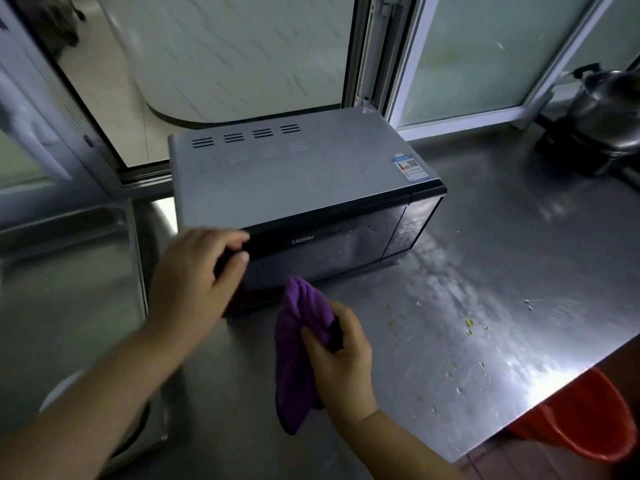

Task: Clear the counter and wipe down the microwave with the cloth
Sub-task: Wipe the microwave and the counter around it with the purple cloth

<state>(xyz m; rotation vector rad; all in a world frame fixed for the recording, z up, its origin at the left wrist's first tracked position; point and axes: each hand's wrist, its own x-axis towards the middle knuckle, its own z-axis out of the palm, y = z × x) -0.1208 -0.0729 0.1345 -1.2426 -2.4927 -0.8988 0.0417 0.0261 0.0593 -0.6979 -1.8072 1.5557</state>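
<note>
left hand [194, 271]: curled round the front left corner of the microwave [298, 188]
right hand [341, 358]: gripping the purple cloth [298, 341], just in front of the microwave door
microwave: sits on the steel counter [485, 271], back by the window
counter: few green crumbs to the right

Steel counter [485, 244] bearing microwave [294, 174], scraps [469, 322]
</note>
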